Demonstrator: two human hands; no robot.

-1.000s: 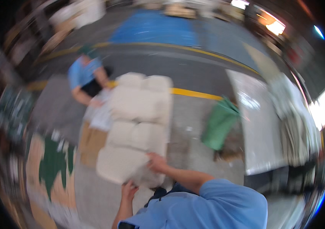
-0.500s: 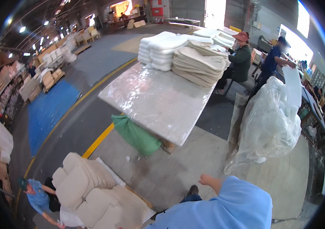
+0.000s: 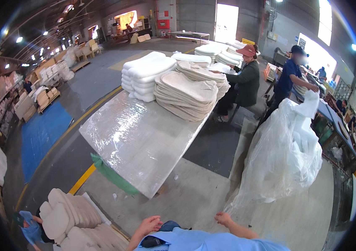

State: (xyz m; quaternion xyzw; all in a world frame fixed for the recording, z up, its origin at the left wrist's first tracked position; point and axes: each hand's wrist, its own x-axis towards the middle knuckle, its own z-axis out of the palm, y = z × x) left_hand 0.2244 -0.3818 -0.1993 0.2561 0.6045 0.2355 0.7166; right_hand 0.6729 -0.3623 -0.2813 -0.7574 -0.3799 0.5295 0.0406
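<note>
My left hand (image 3: 150,225) is low in front of me, fingers loosely stretched and apart, holding nothing. My right hand (image 3: 224,218) hangs to the right of it, fingers slightly bent, with nothing visible in it. The trailing end of a large clear plastic bag (image 3: 266,171) filled with white padding comes down beside the right hand; whether they touch I cannot tell. Ahead stands a table wrapped in shiny film (image 3: 132,134). On its far part are a pile of beige cushion pads (image 3: 182,94) and a stack of white foam pads (image 3: 144,75).
At lower left, beige pads (image 3: 67,213) are stacked beside a crouching person in blue (image 3: 31,228). A person in a red cap (image 3: 247,79) sits at the table's far right. Another in dark blue (image 3: 289,77) holds the bag's top. Green cloth (image 3: 111,175) hangs under the table.
The table and its stacks now appear closer and farther left. My left hand has come into view, and my right hand sits lower, beside the bag's trailing end.
</note>
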